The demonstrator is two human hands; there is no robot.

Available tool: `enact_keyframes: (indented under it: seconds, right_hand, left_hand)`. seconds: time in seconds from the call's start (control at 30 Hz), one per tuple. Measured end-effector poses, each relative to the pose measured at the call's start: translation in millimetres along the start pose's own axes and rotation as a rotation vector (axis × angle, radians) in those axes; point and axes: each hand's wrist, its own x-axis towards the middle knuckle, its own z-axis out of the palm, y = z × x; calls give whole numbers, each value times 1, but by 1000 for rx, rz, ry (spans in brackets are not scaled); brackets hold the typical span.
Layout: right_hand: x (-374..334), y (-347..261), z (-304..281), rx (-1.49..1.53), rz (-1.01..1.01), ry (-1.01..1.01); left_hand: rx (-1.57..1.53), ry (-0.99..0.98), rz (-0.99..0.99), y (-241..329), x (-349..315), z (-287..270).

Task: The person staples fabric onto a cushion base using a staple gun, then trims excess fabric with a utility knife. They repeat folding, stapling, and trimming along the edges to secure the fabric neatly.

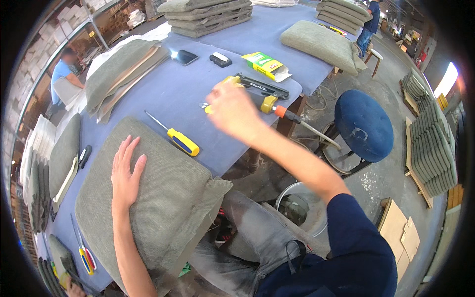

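Observation:
My left hand (127, 173) lies flat, fingers outstretched, on a grey-green fabric-covered cushion (163, 193) at the table's near edge. The cushion's fabric has a loose, ragged edge on the right. Blurred by motion, my right hand (231, 106) is over a black-and-yellow pneumatic staple gun (268, 103) lying on the table. A yellow part shows beneath its fingers, but I cannot tell whether they grip anything. An orange fitting joins the staple gun to a hose (316, 131). Between my hands lies a yellow-and-blue-handled screwdriver (183, 142).
Beyond are a green-and-yellow box (267, 66), a phone (184, 57) and stacked cushions (208, 17). More tools (86, 257) lie at left. A blue round stool (364, 126) and a metal bucket (302, 205) stand on the right. Co-workers (62, 74) are farther back.

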Motion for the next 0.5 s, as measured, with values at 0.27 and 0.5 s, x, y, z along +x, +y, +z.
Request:
enact_keyframes:
  seconds: [0.27,0.5]
  right_hand:
    - [13,-83,47,482,180,-322]
    - [-2,-90,48,546,314,-96]
  left_hand:
    - [-31,26,16,-1,1,0]
    - [-78,66,10,-5,-8,-4]
